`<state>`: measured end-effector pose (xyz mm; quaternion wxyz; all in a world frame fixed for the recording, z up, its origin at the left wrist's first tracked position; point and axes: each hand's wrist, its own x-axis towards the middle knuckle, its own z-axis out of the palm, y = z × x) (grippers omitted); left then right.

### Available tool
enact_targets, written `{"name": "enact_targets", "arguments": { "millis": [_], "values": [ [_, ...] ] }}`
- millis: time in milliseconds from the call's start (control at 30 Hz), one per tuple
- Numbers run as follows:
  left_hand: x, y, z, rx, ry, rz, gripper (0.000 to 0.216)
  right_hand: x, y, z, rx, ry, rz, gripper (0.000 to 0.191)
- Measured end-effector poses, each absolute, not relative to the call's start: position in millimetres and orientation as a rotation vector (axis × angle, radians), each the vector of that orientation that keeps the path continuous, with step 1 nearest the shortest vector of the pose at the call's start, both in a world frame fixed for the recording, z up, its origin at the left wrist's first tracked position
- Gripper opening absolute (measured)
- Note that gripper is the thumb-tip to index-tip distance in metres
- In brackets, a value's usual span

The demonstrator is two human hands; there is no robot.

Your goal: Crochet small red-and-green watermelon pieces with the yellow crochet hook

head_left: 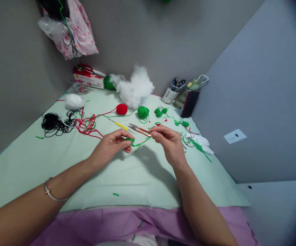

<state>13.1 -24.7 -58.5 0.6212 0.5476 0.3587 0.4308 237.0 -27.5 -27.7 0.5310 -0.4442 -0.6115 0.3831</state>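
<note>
My left hand [113,143] is closed, pinching a small green crocheted piece [130,139] between thumb and fingers. From that piece a green yarn strand [143,140] runs to my right hand [167,138], whose thumb and forefinger are pinched together on it. Thread snips [140,129] with orange handles point left, their handle end right at my right fingertips. Whether those fingers also touch the snips I cannot tell. Just behind my left hand, a yellow-handled crochet hook [121,125] lies on the table.
Behind lie red [121,109] and green [143,112] yarn balls and white stuffing [135,87]. Black yarn [52,123], tangled red yarn [86,124] and a white ball [74,101] are left. A pen cup [170,94], bottle [182,97] and dark phone-like slab [189,104] stand back right.
</note>
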Motion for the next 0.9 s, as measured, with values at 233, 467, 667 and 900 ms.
{"name": "enact_targets", "arguments": {
  "millis": [233,467,667,900],
  "values": [
    [15.9,-24.2,-55.1,1.209,0.840,1.033,0.020,249.8,-17.9,-21.1,-0.986,-1.164,0.927,0.018],
    [14.6,-26.1,-55.5,1.264,0.831,0.987,0.016,248.9,-24.9,-15.8,-0.994,-1.395,0.888,0.010],
    [15.1,-27.7,-54.8,1.370,0.787,0.961,0.019,239.5,-32.6,-20.2,-1.005,-1.856,0.713,0.008],
    [14.3,-27.8,-55.7,1.360,0.757,0.955,0.015,241.9,-30.4,-26.2,-0.996,-1.994,0.628,0.013]
  ]
}}
